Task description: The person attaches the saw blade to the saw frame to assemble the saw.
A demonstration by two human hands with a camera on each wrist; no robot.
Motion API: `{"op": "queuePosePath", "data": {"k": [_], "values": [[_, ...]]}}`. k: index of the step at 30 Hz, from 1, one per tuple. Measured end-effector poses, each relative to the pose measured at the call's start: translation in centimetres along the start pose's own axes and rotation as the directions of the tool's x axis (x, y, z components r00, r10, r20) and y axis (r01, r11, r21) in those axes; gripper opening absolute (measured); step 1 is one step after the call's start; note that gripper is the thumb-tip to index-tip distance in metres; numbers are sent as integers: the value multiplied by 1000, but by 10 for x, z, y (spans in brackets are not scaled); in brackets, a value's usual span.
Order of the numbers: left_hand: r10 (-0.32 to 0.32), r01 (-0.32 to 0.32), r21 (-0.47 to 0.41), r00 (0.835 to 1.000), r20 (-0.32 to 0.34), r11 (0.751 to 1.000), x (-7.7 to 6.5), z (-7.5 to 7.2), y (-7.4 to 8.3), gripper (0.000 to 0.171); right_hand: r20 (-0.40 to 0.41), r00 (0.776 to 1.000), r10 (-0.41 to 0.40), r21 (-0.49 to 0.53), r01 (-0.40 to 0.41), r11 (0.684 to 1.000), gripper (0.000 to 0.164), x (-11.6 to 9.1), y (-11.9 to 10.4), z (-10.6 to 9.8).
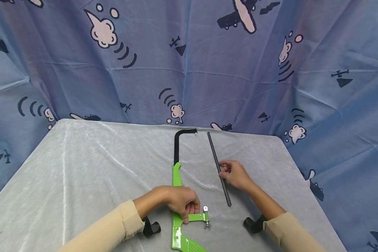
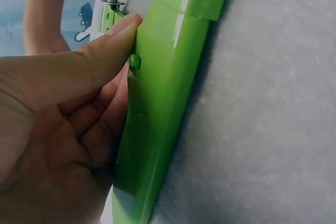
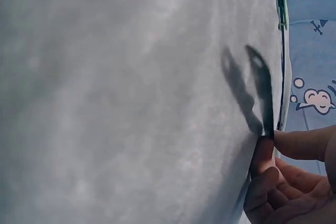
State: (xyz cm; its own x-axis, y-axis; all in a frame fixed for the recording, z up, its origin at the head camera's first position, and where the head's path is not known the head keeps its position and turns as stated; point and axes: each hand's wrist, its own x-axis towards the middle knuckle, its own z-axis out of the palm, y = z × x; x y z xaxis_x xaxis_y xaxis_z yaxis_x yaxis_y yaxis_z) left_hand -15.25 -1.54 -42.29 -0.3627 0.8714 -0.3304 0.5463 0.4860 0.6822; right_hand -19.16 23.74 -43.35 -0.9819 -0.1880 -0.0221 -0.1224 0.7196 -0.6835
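A hacksaw frame (image 1: 176,175), bright green with a black bent front arm (image 1: 176,145), lies lengthwise on the covered table. My left hand (image 1: 186,199) grips it just above the handle (image 1: 189,243), thumb against the green body (image 2: 163,93) in the left wrist view. A wing nut (image 1: 207,225) and a small metal pin (image 1: 205,209) sit at the end of the short green arm. To the right, my right hand (image 1: 237,175) pinches a dark hacksaw blade (image 1: 214,154) near its middle. In the right wrist view, the blade's holed end (image 3: 260,72) stands off the cloth, casting a shadow.
Grey-white cloth (image 1: 91,182) covers the table, with creases on the left side. A blue patterned curtain (image 1: 157,52) hangs behind the table and along both sides. Black wrist mounts (image 1: 152,228) sit under both forearms.
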Motion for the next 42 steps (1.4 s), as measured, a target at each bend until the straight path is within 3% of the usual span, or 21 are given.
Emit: {"op": "queuePosePath", "data": {"k": [4,9,14,19,31,42], "values": [[-6,6,27,1000,5,1000,0,-1,1,27,51,999,2,109,-8,994,34,1,0,0],[-2,2,49,1000,-1,999,0,0,1,27,147,987,64,297,-105,949,37,1,-2,2],[-2,2,39,1000,-7,999,0,0,1,28,187,975,122,380,-186,906,39,0,-5,0],[-2,2,21,1000,-9,1000,0,0,1,28,219,970,103,455,-196,869,42,0,-6,-1],[6,-6,12,1000,0,1000,1,-1,0,27,227,974,9,490,-122,863,46,0,-7,6],[0,0,14,1000,1,1000,0,-1,1,27,229,973,12,445,-115,888,42,0,-13,13]]}}
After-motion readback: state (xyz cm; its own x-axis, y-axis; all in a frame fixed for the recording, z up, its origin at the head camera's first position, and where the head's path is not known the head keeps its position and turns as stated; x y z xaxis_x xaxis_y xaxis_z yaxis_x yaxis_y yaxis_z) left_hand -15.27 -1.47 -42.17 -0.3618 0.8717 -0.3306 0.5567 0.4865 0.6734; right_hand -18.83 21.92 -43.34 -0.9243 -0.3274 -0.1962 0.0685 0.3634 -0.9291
